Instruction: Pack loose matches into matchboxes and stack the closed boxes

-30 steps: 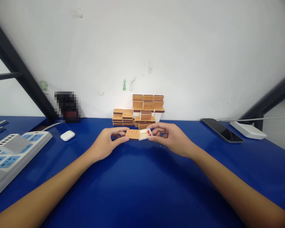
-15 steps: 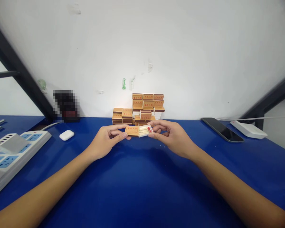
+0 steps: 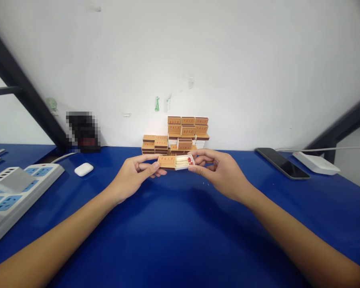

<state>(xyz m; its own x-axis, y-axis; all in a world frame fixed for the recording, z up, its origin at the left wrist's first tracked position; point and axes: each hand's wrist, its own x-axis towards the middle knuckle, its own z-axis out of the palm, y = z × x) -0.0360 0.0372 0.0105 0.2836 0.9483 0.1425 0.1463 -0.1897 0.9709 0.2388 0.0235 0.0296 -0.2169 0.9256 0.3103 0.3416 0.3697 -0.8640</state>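
Between my hands, above the blue table, is a matchbox (image 3: 167, 162) with its tray slid partly out to the right. Red-headed matches (image 3: 183, 161) lie side by side in the exposed white tray. My left hand (image 3: 135, 176) is closed on the printed sleeve, thumb in front and fingers behind. At the tray's right end, my right hand (image 3: 220, 172) pinches it between thumb and fingers. Just behind stand several stacked matchboxes (image 3: 188, 130) against the wall, with a lower stack (image 3: 161, 141) on their left; the held box and my hands hide part of their base.
A white power strip (image 3: 40, 194) with a plugged-in charger (image 3: 13, 182) lies at left, near a white earbud case (image 3: 84, 169). On the right are a black phone (image 3: 282, 163) and a white flat device (image 3: 315, 163) with a cable. A pixelated dark object (image 3: 83, 132) stands back left.
The matchbox has tilted slightly, its right end now a little higher. Both hands keep their hold, and the tray stays about as far out. The whole view has shifted slightly.
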